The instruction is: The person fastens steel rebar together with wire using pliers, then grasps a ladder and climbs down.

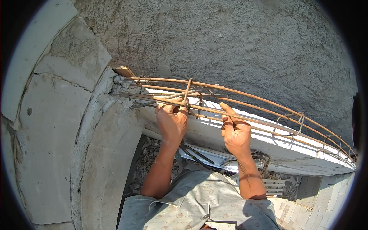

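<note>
A long cage of rusty rebar [245, 93] runs above the top of a white block wall [214, 128]. My left hand [172, 122] is closed at the near bars, its fingertips against a bent stirrup [188, 93] that loops round them. Part of its fingers is hidden behind the steel. Farther right, my right hand [236, 137] grips a near rebar, with the index finger reaching over it. Another stirrup [301, 123] hangs on the bars to the right. At the left, the bar ends meet broken concrete [120, 82].
Rough grey plaster [230, 42] fills the far side. Large pale blocks [50, 142] with mortar joints stand at left. Below the wall are rubble [147, 153], two dark handles [197, 153], a bundle of dark wire [262, 159] and a white slatted piece [274, 187].
</note>
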{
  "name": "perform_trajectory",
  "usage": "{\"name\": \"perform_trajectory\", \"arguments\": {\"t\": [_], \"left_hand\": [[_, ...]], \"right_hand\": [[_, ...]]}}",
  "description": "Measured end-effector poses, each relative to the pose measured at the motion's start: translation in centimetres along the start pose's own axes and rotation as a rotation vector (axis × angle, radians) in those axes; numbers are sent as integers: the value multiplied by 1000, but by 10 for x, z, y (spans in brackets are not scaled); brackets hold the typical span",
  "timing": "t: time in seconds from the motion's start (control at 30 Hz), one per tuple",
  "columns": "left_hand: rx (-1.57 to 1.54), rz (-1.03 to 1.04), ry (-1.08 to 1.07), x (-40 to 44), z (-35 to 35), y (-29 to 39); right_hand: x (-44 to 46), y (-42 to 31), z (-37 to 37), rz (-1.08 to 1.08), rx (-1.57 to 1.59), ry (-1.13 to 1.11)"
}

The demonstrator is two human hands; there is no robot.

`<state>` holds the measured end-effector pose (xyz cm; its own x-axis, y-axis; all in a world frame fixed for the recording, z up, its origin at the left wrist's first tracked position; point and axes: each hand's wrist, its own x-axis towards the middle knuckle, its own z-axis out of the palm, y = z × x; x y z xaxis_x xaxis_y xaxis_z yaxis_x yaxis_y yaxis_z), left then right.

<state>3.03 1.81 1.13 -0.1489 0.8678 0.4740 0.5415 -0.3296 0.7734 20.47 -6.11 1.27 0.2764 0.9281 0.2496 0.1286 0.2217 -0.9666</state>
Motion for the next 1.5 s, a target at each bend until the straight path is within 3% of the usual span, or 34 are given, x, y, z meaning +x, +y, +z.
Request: {"name": "perform_trajectory", "arguments": {"t": [0.1, 0.2, 0.33, 0.43, 0.83, 0.97, 1.17, 1.37, 1.5], "left_hand": [[33, -158, -198, 12, -19, 14], [295, -280, -351, 17, -29, 30], [-190, -120, -167, 4, -18, 17], [-224, -321, -297, 4, -24, 24], [-928, -815, -504, 19, -22, 23], [-802, -743, -584, 23, -23, 36], [-987, -645, -747, 15, -36, 5], [-578, -309, -697, -1, -35, 13], [-573, -397, -608, -6, -29, 22]], "right_hand": [[0, 3, 1, -18, 19, 4], [0, -3, 1, -3, 40, -3], [0, -1, -4, -55, -6, -16], [0, -4, -2, -20, 62, -3], [-5, -1, -9, -5, -8, -63], [-2, 0, -11, -10, -65, -77], [3, -13, -23, 147, 157, -127], [6, -31, -15, 231, 372, -117], [8, -30, -7, 240, 356, -40]]}}
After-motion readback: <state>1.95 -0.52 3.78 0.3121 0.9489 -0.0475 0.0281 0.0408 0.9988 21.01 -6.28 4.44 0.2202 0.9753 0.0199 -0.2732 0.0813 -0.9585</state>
